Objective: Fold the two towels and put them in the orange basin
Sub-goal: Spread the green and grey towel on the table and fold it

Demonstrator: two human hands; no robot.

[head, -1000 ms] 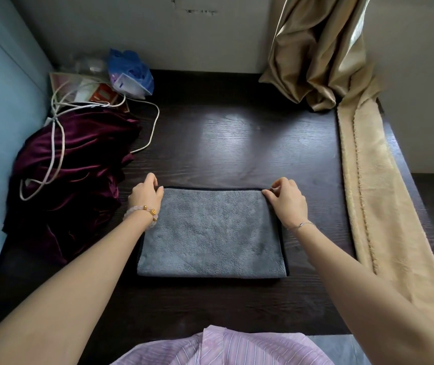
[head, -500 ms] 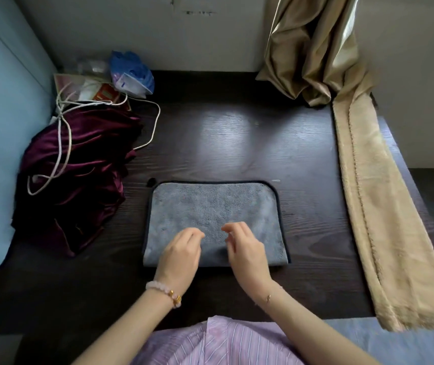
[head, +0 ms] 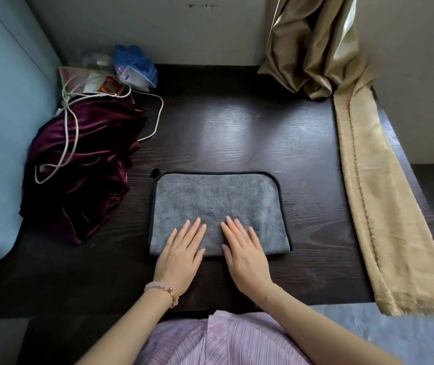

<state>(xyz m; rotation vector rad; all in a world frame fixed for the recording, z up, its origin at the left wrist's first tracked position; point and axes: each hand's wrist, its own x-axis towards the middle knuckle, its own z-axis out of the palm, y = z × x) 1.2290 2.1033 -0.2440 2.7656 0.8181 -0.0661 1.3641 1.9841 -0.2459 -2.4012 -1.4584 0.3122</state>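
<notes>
Head view, dark wooden table (head: 237, 133), both flat open hands on folded grey towel (head: 218, 201), curtain (head: 313, 43) behind

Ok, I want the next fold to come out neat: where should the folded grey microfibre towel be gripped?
Probably at the two right-hand corners of the grey microfibre towel, coming in from its right short edge. It lies flat, wider than deep, so that edge could fold over leftward. Both the left hand and right hand rest flat on it now.
</notes>
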